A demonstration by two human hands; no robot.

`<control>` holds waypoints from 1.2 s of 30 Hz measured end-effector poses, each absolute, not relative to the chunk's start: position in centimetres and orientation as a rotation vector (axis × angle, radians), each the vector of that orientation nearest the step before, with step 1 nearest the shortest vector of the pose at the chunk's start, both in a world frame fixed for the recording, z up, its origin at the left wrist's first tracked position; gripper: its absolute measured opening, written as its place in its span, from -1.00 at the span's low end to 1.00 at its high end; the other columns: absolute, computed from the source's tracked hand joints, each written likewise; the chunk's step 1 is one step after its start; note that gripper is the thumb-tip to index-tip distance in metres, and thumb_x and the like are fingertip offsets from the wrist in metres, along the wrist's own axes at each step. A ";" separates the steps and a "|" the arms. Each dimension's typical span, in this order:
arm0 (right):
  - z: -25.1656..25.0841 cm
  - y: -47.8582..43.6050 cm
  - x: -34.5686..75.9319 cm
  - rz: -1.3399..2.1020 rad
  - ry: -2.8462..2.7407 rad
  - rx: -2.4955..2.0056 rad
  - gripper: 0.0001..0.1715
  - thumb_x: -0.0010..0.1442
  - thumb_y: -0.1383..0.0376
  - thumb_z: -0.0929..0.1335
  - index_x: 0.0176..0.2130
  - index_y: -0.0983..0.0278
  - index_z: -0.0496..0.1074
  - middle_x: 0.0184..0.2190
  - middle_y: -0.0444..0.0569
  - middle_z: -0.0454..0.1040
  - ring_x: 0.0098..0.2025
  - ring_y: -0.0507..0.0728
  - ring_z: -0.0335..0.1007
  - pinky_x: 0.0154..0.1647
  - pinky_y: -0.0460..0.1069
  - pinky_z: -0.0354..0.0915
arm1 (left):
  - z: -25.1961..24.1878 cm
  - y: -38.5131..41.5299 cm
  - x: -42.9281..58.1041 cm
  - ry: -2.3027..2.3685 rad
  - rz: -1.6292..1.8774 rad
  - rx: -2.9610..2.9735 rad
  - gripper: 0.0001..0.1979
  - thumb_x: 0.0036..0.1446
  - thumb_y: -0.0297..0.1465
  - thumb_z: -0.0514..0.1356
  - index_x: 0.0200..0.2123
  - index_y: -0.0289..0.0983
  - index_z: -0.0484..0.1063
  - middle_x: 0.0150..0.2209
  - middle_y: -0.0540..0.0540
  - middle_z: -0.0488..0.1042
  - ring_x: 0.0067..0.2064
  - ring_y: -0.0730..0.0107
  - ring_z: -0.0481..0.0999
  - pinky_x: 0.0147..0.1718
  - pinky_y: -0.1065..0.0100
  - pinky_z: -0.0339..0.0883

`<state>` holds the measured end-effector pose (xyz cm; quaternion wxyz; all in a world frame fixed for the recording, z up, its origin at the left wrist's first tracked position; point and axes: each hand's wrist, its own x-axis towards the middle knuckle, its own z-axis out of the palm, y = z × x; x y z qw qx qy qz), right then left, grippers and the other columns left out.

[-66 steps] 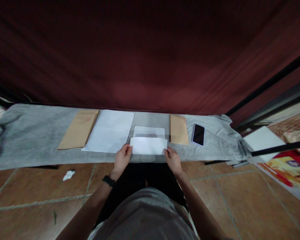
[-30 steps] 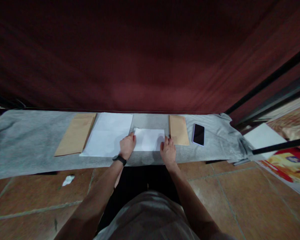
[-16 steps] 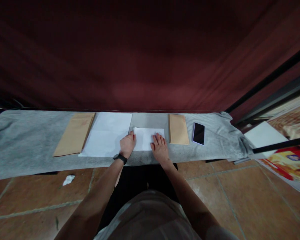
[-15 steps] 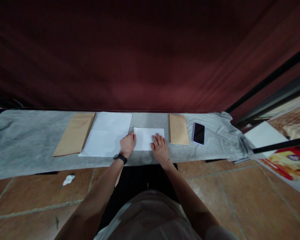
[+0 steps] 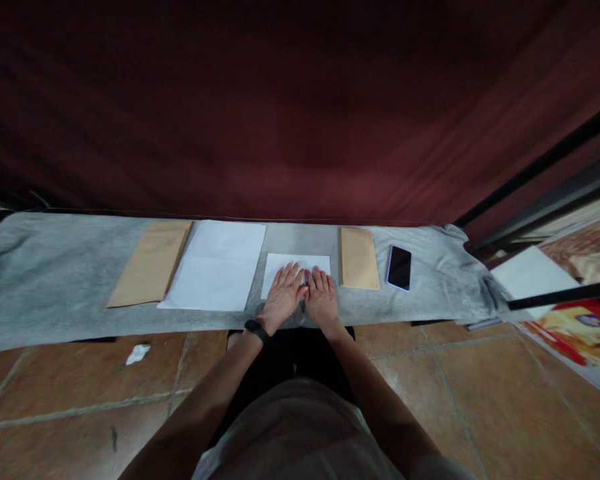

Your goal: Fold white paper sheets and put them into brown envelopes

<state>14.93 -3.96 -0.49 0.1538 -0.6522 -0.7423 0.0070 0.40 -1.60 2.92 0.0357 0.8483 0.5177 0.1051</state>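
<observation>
A grey cloth (image 5: 80,280) stretches left to right. At left lies a white sheet (image 5: 220,267), beside a brown envelope (image 5: 153,263) farther left. Centrally, a smaller white paper (image 5: 273,270) lies flat under the left hand (image 5: 284,293) and right hand (image 5: 321,297), fingers straight, slightly parted, gripping nothing; thumbs seemingly touch. A phone (image 5: 399,268) lies right.

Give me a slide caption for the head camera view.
Left hand and right hand flat on a small white sheet, between a larger white sheet and a small brown packet.
</observation>
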 end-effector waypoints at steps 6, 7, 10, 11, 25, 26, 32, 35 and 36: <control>-0.5 -4.1 15.1 0.036 -2.124 -1.846 -0.41 0.43 0.25 0.18 0.38 0.29 0.14 0.42 0.17 0.06 0.43 0.28 -0.01 0.39 0.24 -0.04 | 0.8 -2.0 0.0 1.628 0.267 2.556 -0.42 0.42 -0.16 -0.14 0.38 -0.27 0.14 0.43 -0.16 0.05 0.46 0.14 -0.03 0.39 0.03 -0.14; -0.5 -4.1 15.2 0.036 -2.114 -1.843 -0.41 0.44 0.24 0.18 0.38 0.30 0.15 0.41 0.18 0.07 0.43 0.29 0.00 0.39 0.24 -0.03 | 0.8 -1.8 -0.3 1.657 0.266 2.544 -0.42 0.42 -0.16 -0.14 0.38 -0.27 0.13 0.44 -0.16 0.04 0.46 0.15 -0.05 0.40 0.03 -0.15; -0.4 -3.9 15.1 0.053 -2.075 -1.840 -0.44 0.44 0.23 0.18 0.35 0.30 0.20 0.39 0.18 0.13 0.41 0.29 0.03 0.37 0.25 -0.01 | 0.8 -1.2 -0.9 1.743 0.260 2.498 -0.43 0.42 -0.19 -0.15 0.40 -0.27 0.09 0.44 -0.17 0.02 0.46 0.16 -0.07 0.40 0.04 -0.17; -0.3 -3.7 15.0 0.066 -2.056 -1.843 -0.45 0.44 0.23 0.18 0.34 0.30 0.22 0.38 0.19 0.16 0.40 0.29 0.05 0.37 0.26 0.00 | 0.7 -1.0 -1.0 1.764 0.259 2.486 -0.43 0.42 -0.20 -0.15 0.40 -0.27 0.08 0.44 -0.18 0.02 0.46 0.16 -0.07 0.40 0.03 -0.18; -0.1 0.5 13.1 0.131 -2.134 -1.849 -0.45 0.47 0.16 0.13 0.36 0.19 0.20 0.40 0.03 0.14 0.42 0.26 0.01 0.40 0.26 -0.08 | 0.3 -0.8 -1.1 1.809 0.226 2.417 -0.43 0.39 -0.30 -0.13 0.42 -0.18 0.02 0.45 -0.10 0.00 0.47 0.24 -0.09 0.40 0.04 -0.19; -0.2 0.6 13.5 0.116 -2.128 -1.857 -0.44 0.47 0.16 0.13 0.37 0.18 0.18 0.40 0.03 0.13 0.42 0.26 0.01 0.40 0.26 -0.07 | 0.3 -0.7 -1.0 1.813 0.230 2.407 -0.43 0.39 -0.30 -0.12 0.42 -0.18 0.02 0.45 -0.10 0.00 0.47 0.24 -0.09 0.40 0.04 -0.19; -0.3 1.0 14.2 0.093 -2.104 -1.922 -0.43 0.47 0.16 0.13 0.38 0.19 0.16 0.42 0.06 0.06 0.44 0.28 -0.04 0.40 0.27 -0.10 | 0.6 0.5 0.8 1.904 0.212 2.297 -0.43 0.39 -0.26 -0.12 0.42 -0.24 0.05 0.46 -0.20 -0.05 0.47 0.09 -0.12 0.38 -0.09 -0.16; -0.4 1.1 14.1 0.102 -2.098 -1.944 -0.43 0.47 0.18 0.12 0.38 0.20 0.15 0.43 0.05 0.04 0.44 0.29 -0.04 0.41 0.27 -0.12 | 0.7 1.7 1.6 1.873 0.225 2.304 -0.44 0.39 -0.29 -0.13 0.41 -0.23 0.07 0.46 -0.18 -0.03 0.47 0.07 -0.12 0.38 -0.11 -0.19; -0.5 1.1 14.1 0.102 -2.094 -1.947 -0.43 0.47 0.18 0.12 0.38 0.20 0.15 0.43 0.05 0.05 0.44 0.29 -0.03 0.41 0.27 -0.12 | 0.7 2.1 1.7 1.863 0.236 2.312 -0.44 0.38 -0.30 -0.13 0.41 -0.23 0.07 0.45 -0.17 -0.02 0.47 0.08 -0.12 0.38 -0.11 -0.20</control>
